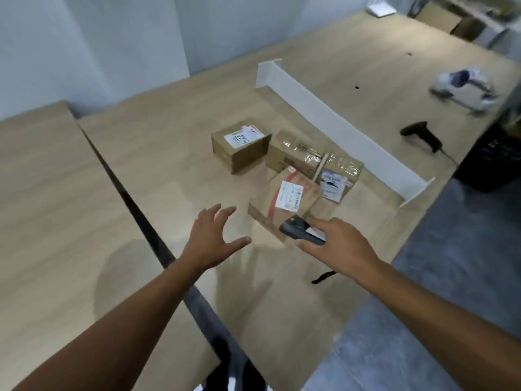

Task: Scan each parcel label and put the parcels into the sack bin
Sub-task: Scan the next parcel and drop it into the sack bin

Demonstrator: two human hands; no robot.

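Note:
Three cardboard parcels lie together on the wooden table [158, 176]. The nearest parcel [270, 204] has red tape and a white label facing up. Behind it sit a small box [239, 146] with a white label on top and a long taped box [313, 162] with a label on its near end. My right hand [338, 244] grips a dark handheld scanner [301, 231], held just in front of the nearest parcel. My left hand [214, 235] hovers above the table left of that parcel, fingers spread, holding nothing.
A long white divider board [332, 122] stands on edge behind the parcels. Beyond it lie a black corded scanner gun [423, 135] and a blurred white and blue device [465, 86]. A dark bin [490, 162] stands off the table's right edge. A gap [132, 207] separates two tabletops.

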